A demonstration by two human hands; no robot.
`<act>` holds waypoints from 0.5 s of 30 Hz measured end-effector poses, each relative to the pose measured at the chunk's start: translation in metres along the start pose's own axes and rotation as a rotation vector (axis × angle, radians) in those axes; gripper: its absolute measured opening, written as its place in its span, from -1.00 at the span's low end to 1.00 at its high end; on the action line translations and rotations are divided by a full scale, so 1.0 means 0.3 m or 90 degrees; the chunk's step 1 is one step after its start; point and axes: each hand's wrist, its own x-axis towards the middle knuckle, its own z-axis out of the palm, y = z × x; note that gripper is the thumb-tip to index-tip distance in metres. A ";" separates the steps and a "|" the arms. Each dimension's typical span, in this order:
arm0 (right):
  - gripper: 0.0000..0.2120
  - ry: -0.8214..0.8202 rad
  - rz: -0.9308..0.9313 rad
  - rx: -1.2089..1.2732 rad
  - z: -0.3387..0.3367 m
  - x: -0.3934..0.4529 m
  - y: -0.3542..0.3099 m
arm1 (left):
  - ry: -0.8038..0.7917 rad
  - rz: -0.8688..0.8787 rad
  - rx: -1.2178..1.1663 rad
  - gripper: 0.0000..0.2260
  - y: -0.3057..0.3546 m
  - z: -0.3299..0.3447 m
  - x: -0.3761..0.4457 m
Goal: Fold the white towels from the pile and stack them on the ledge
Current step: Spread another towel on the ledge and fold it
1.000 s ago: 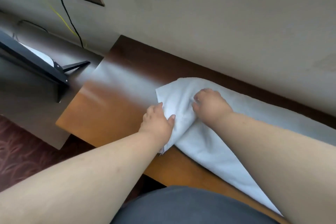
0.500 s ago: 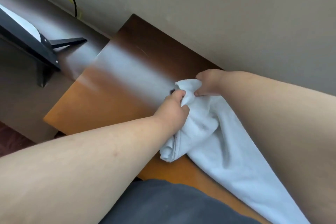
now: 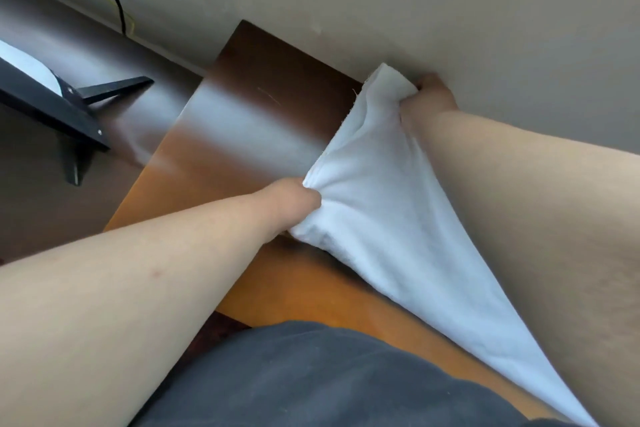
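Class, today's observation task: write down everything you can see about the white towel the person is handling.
The white towel looks like soft terry cloth, plain, with no pattern visible. It is bunched and creased, not folded flat. The right hand grips one end up by the beige wall; the left hand grips a bunched part nearer the person. Between the hands the cloth is pulled taut, above the wooden ledge. The rest trails along the right forearm towards the lower right and runs out of view.
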 end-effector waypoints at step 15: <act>-0.37 -0.210 -0.236 -0.253 0.212 -0.201 0.048 | -0.181 -0.196 0.447 -0.64 -0.001 -0.181 0.053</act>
